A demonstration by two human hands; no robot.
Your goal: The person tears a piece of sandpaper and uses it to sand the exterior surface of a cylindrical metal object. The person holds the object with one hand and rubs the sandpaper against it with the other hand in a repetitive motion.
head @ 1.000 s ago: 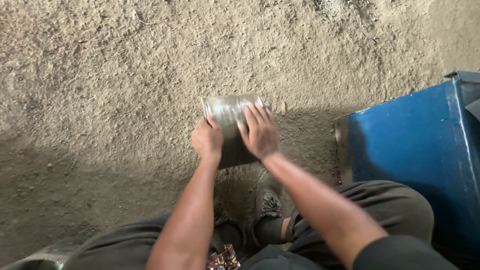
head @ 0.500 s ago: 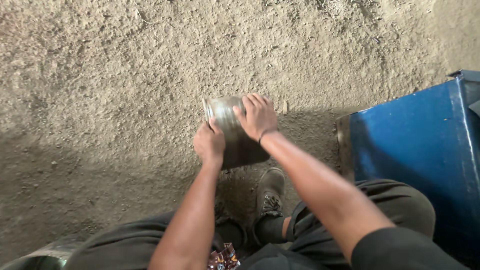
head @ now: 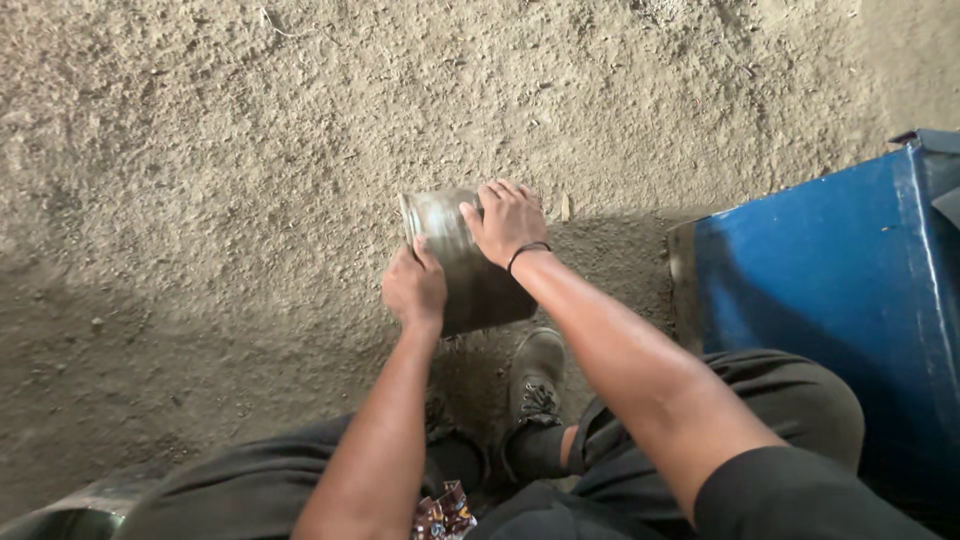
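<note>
Metal cylinder (head: 465,262) is lying on its side over the sandy ground (head: 250,150), its long axis running from near my boot (head: 535,385) up and leftward, open rim pointing away. I am gripping its left flank with my left hand (head: 413,290) and clasping its top with my right hand (head: 508,222). A blue bin (head: 830,290) is standing to the right.

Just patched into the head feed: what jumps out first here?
Dead centre, both hands grip a dull metal can tilted over sandy ground: the left hand on its near side, the right hand over its top, a dark band on that wrist. A big blue container fills the right edge, and a worn boot sits just below the can.
</note>
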